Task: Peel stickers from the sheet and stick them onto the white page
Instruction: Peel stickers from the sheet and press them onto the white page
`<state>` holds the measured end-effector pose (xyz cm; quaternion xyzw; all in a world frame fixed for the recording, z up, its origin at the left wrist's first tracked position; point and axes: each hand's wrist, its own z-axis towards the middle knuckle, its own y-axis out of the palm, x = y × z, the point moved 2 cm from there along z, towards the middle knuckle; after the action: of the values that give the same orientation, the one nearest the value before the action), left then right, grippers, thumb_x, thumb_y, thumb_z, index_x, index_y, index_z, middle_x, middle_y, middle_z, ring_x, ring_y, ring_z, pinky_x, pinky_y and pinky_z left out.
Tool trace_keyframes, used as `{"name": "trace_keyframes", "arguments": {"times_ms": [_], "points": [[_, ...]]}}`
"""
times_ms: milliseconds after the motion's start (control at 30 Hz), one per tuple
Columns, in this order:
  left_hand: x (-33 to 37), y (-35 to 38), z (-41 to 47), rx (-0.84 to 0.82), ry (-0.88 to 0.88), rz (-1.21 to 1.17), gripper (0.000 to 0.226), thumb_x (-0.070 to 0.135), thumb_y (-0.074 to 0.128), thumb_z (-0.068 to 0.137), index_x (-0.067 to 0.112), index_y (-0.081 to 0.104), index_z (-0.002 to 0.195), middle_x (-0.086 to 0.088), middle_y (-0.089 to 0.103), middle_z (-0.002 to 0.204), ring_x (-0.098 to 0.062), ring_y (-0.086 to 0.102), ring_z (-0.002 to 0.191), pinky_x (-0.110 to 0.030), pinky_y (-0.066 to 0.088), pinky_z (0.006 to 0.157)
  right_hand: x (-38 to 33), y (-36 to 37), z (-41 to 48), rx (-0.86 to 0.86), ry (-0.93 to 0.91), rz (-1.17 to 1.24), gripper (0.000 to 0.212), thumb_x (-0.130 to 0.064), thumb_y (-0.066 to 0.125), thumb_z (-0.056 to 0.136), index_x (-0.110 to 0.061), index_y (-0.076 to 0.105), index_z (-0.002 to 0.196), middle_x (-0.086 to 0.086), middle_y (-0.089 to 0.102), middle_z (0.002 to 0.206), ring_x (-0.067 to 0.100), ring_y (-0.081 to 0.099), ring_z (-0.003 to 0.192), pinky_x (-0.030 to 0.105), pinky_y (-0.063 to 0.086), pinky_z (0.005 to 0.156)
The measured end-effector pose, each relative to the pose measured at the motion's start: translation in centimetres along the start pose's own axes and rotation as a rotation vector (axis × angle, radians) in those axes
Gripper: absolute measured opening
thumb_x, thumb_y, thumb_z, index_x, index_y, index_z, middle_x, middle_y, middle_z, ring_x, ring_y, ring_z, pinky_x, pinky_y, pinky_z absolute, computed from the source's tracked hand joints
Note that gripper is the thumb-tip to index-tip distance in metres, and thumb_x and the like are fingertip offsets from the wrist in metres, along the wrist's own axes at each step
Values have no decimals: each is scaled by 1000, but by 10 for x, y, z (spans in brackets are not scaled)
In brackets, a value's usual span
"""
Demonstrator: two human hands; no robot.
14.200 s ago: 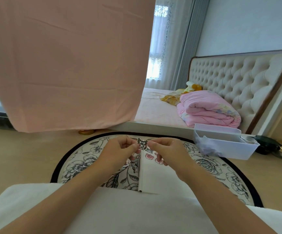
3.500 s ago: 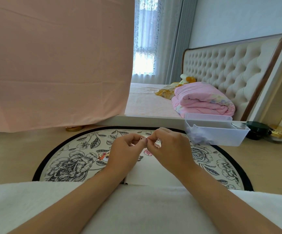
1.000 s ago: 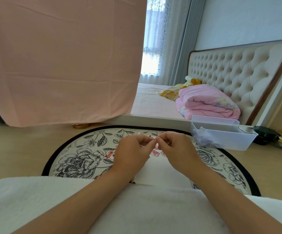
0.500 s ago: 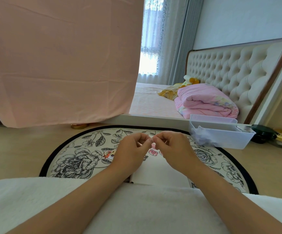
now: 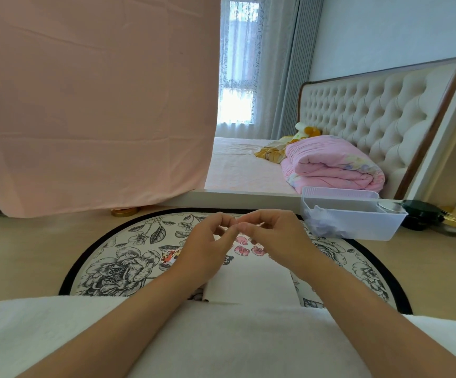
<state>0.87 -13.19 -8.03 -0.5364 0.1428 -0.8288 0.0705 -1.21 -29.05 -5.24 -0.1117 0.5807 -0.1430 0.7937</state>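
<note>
Step in hand: separating one sticker from its backing. My left hand (image 5: 207, 249) and right hand (image 5: 274, 237) are raised above the far end of the white page (image 5: 251, 282) with their fingertips meeting. Each pinches thumb against forefinger on a sticker piece (image 5: 237, 225) held between them. The piece is too small in this view to tell sticker from backing, so I take it to be both layers, not yet parted. The white page lies flat on the floral mat (image 5: 117, 268) on the surface (image 5: 30, 255). Several pink stickers (image 5: 244, 249) are already set along its far end, just below my hands, and the near part is bare. Procedure, as I judge it: hold the backing with one hand only, by the smallest margin, so that a nail of the other hand can work under a corner of the sticker. Flex the backing away from the sticker rather than pulling the sticker up, which could curl or tear it. Once a corner lifts, peel slowly at a shallow angle and touch the adhesive face as little as possible. Carry the sticker down to a bare spot beside the pink ones without overlapping them. Lay one edge first, then smooth toward the opposite edge with a flat fingertip to exclude creases. Risk: the freed sticker may fold onto itself or cling to a finger; a light grip on one corner reduces this.
</note>
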Motion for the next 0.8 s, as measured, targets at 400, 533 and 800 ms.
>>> {"name": "trace_keyframes", "arguments": {"times_ms": [400,533,800], "points": [[19,18,16,35,27,19,10,23,65,95,29,72,90,16,71,82,-1,65,82,-30,57,76,2,-30,11,38,39,79,10,-20,76,88,-22,76,79,0,75,76,9,62,57,15,45,48],[34,37,28,-1,-3,-33,11,31,69,92,26,77,99,11,75,87,-2,69,85,-23,57,68,4,-51,15,114,23,58,9,-21,74,90,-20,76,81,2,74,73,8,60,55,16,47,50],[51,76,54,37,-37,56,8,26,68,90,24,74,84,7,66,70,-2,53,52,-22,43,48,19,-93,27,197,42,-19,10,-22,74,90,-21,75,80,-4,72,69,8,60,53,20,46,52]]}}
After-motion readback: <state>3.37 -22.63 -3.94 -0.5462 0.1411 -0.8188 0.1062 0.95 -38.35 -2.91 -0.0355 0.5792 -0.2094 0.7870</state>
